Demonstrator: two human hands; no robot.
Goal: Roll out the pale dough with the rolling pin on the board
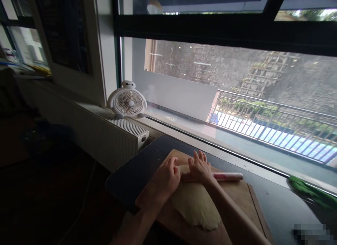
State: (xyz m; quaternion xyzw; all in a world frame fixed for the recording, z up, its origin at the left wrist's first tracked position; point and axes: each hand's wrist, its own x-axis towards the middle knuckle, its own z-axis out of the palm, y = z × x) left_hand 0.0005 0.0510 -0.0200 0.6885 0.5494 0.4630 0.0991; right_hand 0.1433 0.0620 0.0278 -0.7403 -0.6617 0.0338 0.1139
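Note:
A pale sheet of dough (196,203) lies flat on a wooden board (243,199), its near edge uneven. Across the far part of the dough rests a rolling pin (228,176), its right end sticking out past the dough. My right hand (200,167) presses on the pin with the palm, fingers stretched forward and spread. At the pin's left end is my left hand (170,174), its fingers curled round that end, which they partly hide.
The board sits on a dark table (131,178) against a window sill. A white fan (129,101) stands on the radiator (123,136) at the left. A green cloth (312,192) lies at the right by the window.

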